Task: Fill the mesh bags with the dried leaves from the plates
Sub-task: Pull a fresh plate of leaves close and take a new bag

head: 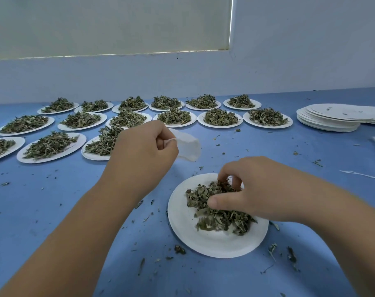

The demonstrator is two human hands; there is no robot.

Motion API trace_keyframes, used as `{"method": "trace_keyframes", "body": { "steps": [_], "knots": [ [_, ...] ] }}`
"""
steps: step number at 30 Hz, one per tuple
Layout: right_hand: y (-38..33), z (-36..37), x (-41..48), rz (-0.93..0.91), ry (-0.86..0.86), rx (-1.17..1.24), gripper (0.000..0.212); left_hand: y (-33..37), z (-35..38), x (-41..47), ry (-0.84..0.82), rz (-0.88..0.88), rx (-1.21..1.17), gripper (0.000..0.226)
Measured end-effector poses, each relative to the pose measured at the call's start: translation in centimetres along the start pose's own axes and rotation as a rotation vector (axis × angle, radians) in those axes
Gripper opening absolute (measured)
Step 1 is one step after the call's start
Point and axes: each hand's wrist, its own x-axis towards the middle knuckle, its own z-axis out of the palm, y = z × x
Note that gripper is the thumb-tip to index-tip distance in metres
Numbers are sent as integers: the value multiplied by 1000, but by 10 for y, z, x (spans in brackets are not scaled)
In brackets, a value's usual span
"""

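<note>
Our left hand (143, 144) pinches the mouth of a white mesh bag (187, 146) and holds it above the middle of the bench (53, 200). The bag hangs just right of the fingers, and we cannot tell whether it holds any leaves. Our right hand (246, 189) has its fingers curled into the dried leaves (216, 215), grasping a clump on the near plate (188, 236), which lies toward the front edge, right of the middle.

Along the back edge and out to the left stand rows of heaped plates (220, 117), each carrying its own pile. Our left hand hides part of one of them. A stack of empty plates (328, 118) sits toward the back right corner. A white string (362, 174) lies near the right edge, and leaf crumbs (179, 249) are scattered around the near plate.
</note>
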Motion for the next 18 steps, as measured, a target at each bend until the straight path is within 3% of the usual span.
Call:
{"method": "trace_keyframes", "body": {
  "steps": [6, 18],
  "knots": [
    [-5, 9, 2, -36, 43, -80, 62, -2, 3, -1, 0, 74, 165, 11],
    [-4, 12, 5, -97, 146, -105, 29, -3, 14, -4, -93, 55, 166, 11]
  ]
}}
